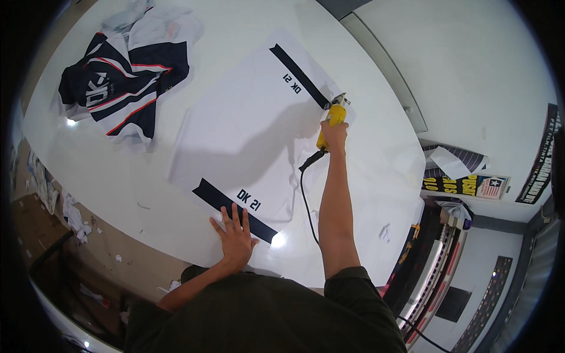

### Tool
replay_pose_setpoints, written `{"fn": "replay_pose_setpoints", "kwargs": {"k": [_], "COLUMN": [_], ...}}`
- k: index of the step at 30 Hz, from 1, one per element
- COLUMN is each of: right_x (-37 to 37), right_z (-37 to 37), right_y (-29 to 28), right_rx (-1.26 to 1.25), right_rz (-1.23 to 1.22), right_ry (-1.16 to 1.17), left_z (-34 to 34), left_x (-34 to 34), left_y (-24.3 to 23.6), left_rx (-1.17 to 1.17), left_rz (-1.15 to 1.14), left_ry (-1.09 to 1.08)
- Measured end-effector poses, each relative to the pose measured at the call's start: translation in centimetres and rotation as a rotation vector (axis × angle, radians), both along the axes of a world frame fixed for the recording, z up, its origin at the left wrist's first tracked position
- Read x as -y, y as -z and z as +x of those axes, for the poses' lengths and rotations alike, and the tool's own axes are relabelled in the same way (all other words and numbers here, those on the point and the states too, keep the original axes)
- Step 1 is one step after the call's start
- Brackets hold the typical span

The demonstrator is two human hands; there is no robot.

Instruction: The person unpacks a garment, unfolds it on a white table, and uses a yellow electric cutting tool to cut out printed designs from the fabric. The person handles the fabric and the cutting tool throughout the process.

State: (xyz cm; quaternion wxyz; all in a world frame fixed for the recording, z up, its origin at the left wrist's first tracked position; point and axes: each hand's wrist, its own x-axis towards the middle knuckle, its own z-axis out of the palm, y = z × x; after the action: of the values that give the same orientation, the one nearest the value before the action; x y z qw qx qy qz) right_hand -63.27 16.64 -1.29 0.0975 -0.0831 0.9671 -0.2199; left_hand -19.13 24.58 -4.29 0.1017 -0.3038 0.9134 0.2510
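A white piece of fabric [223, 135] lies flat, with a dark band [297, 73] on its far side, another dark band [209, 193] on its near side, and dark lettering beside each. My left hand [236, 242] rests open on the near band, fingers spread. My right hand [334, 136] is closed around a yellow corded electric fabric cutter [336, 115]. The metal head of the cutter is at the right end of the far band; its blade is too small to make out. The black cord [305, 197] runs back along my right forearm.
Crumpled navy, white and red jersey fabric [126, 79] lies at the far left of the white table [170, 217]. Scraps [73, 215] litter the floor at left. A long machine [432, 270] stands at right, near printed sheets [462, 185].
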Motion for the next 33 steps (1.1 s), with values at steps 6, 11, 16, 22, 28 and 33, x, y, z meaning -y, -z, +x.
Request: {"fn": "replay_pose_setpoints", "kwargs": {"k": [6, 11, 16, 22, 28, 33], "right_x": [0.1, 0.5, -4.3, -10.0, -18.5, -32.4], "right_z": [-3.6, -9.0, -17.1, -8.3, 0.3, 1.7], "right_y": [1.5, 1.3, 0.8, 4.7, 5.3, 4.2], "right_rx": [-0.017, -0.041, -0.106, 0.232, 0.127, -0.312], "right_rz": [0.002, -0.036, -0.021, -1.009, -1.122, -0.432], "right_ry": [0.046, 0.041, 0.258, 0.331, 0.291, 0.193], "left_z": [0.0, 0.3, 5.9, 13.3, -0.4, -14.6], "left_x": [0.0, -0.2, 3.2, 9.1, 14.2, 11.8], "left_y": [-0.4, -0.3, -1.5, -4.7, -3.4, -1.7], "left_rx": [0.028, 0.076, 0.137, 0.447, -0.006, -0.062], "left_rz": [-0.020, -0.019, -0.013, -0.071, -0.163, -0.198], "left_ry": [0.013, -0.010, -0.051, -0.082, -0.260, -0.303]}}
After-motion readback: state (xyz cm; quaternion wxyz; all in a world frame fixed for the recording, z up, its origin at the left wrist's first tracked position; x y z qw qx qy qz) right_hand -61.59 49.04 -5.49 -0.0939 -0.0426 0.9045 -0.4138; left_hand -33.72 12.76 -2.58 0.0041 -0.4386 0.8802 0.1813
